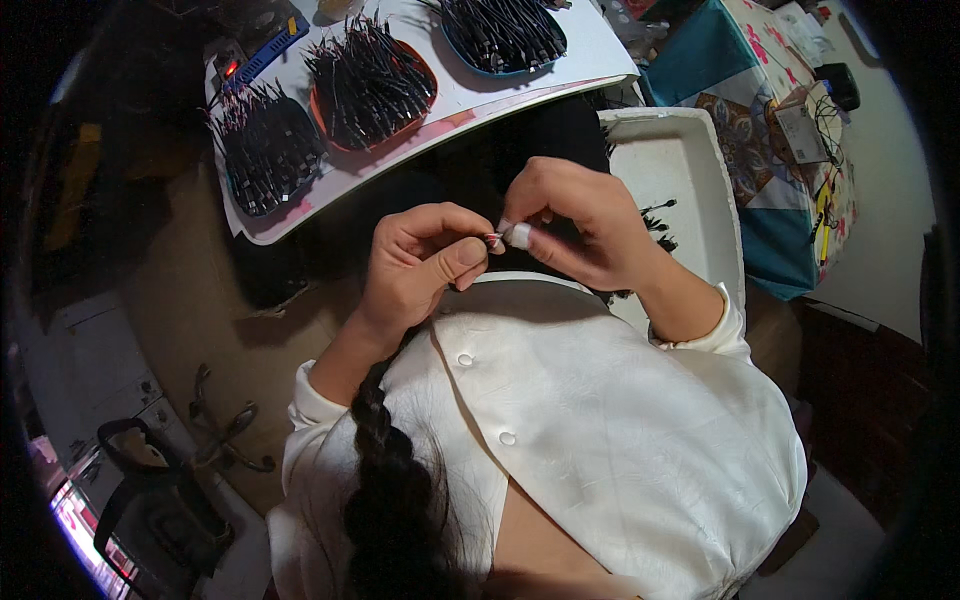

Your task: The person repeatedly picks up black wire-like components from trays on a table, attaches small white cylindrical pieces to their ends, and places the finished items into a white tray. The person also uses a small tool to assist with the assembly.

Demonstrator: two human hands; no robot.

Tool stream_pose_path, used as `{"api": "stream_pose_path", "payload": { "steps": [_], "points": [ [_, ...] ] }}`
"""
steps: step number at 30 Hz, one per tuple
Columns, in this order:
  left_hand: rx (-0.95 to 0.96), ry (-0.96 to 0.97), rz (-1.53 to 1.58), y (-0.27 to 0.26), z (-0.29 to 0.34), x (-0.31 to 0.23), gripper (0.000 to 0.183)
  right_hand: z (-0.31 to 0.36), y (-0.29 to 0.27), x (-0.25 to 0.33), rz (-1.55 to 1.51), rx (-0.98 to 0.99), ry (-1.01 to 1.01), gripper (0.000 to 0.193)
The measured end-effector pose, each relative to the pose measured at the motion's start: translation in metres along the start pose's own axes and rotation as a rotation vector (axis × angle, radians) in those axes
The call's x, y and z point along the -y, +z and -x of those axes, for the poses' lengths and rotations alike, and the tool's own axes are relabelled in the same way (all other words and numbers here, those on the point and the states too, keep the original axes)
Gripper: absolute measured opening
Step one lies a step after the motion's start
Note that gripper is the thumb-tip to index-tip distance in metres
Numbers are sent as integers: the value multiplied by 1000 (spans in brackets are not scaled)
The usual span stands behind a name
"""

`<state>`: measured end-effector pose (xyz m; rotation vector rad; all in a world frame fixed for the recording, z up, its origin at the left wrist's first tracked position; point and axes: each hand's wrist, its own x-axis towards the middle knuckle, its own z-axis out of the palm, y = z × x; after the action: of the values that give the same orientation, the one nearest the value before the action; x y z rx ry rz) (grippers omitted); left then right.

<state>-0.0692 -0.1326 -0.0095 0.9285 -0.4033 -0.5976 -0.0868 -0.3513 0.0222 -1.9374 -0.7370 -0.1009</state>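
My left hand (420, 262) pinches a short dark cable between thumb and fingers. Thin red, white and dark wire ends (493, 240) poke out from its fingertips. Meeting them, my right hand (585, 220) is closed in a pinch at those wire ends, with a white wrapping (519, 236) around the thumb tip. The rest of the cable is hidden by my left fingers. Both hands are close together in front of my white shirt, between my body and the table.
On the white table (600, 62) lie black cables (265, 155), more in an orange tray (425, 75) and a blue tray (480, 70). A blue tool (272, 50) rests behind them. To the right stands a white foam box (690, 135) with a few cables, beside a cloth-covered table (700, 60).
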Motion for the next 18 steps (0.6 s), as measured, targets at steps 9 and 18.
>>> {"api": "stream_pose_path", "payload": {
  "steps": [9,18],
  "points": [
    [-4,-134,443,-1,-2,3,16,1,0,-11,375,-279,-363,38],
    [60,-269,650,3,-4,3,14,-17,-5,-7,485,-206,-580,21]
  ]
}}
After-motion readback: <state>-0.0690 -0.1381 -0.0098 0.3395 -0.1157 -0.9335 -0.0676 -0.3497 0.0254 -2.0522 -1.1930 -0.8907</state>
